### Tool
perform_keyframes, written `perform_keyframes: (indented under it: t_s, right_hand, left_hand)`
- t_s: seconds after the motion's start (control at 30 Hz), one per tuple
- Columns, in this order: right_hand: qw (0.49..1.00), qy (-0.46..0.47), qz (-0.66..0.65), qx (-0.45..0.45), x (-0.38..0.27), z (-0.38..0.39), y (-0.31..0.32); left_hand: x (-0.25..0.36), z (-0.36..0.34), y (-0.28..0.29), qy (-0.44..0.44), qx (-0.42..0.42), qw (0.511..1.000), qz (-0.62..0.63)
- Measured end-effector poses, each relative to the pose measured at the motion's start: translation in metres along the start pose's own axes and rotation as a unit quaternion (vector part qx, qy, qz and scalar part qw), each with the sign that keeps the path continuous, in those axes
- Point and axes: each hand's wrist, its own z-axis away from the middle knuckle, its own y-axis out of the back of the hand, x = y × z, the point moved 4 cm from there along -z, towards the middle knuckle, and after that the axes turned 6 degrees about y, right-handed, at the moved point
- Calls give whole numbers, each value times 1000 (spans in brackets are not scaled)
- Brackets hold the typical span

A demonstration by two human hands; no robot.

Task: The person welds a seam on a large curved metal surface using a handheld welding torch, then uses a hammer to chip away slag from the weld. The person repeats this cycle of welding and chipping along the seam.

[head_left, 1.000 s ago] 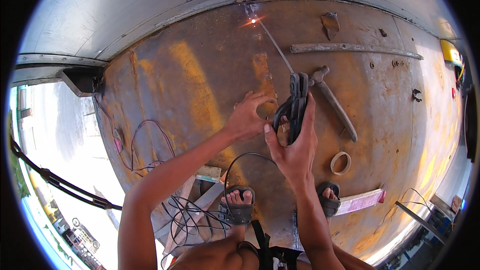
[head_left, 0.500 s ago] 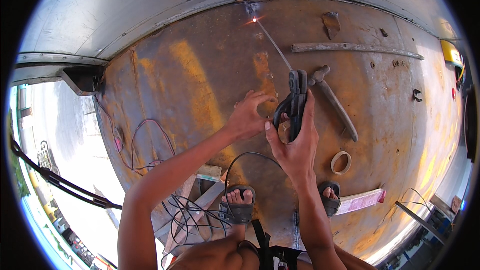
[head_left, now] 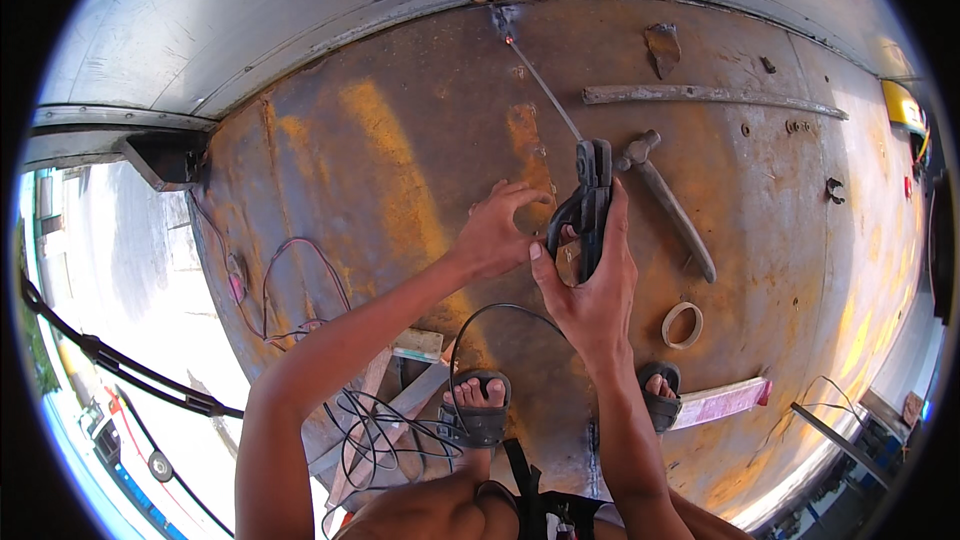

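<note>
My right hand (head_left: 597,285) is closed around a black welding electrode holder (head_left: 594,205). A thin grey welding rod (head_left: 545,90) is clamped in its far end and points away and to the left. The rod's tip glows faint red beside a small dark weld mark (head_left: 503,22) near the foot of the metal wall. Just left of the holder is my left hand (head_left: 497,228), empty, with fingers apart and partly curled. A hammer (head_left: 672,210) with a long handle lies on the rusty metal floor (head_left: 430,120), right of the holder.
Beyond the floor rises a grey metal wall (head_left: 300,25). A long bar (head_left: 710,97), a rusty scrap (head_left: 662,48) and a tape ring (head_left: 682,325) lie to the right. Tangled black cable (head_left: 375,440) and wooden pieces lie near my left foot. Bright ground shows past the left edge.
The glow at the rod's tip has faded from bright to faint red. Both hands and the holder stay in place. Outside at the lower left, the background vehicles have shifted.
</note>
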Motion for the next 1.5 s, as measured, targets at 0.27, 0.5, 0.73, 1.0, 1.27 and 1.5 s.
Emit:
perform_keyframes:
  t_s: [0.27,0.5,0.73,1.0,1.27,1.5]
  right_hand:
    - [1000,-14,-6,-2,0,0,0]
    - [1000,7,-7,11,1,0,-2]
    - [1000,11,-12,11,1,0,-2]
    - [1000,-18,-19,-1,1,0,-1]
    - [999,-2,-23,39,1,7,-2]
    - [999,-20,-37,34,1,8,-2]
  left_hand:
    - [-2,-1,0,-12,-4,999,32]
    - [6,2,4,-18,14,1000,1]
    - [9,2,6,-24,9,1000,-2]
    - [3,1,1,-22,20,999,28]
    - [-3,-2,-4,-10,-11,1000,27]
    - [0,0,-4,-3,-13,1000,27]
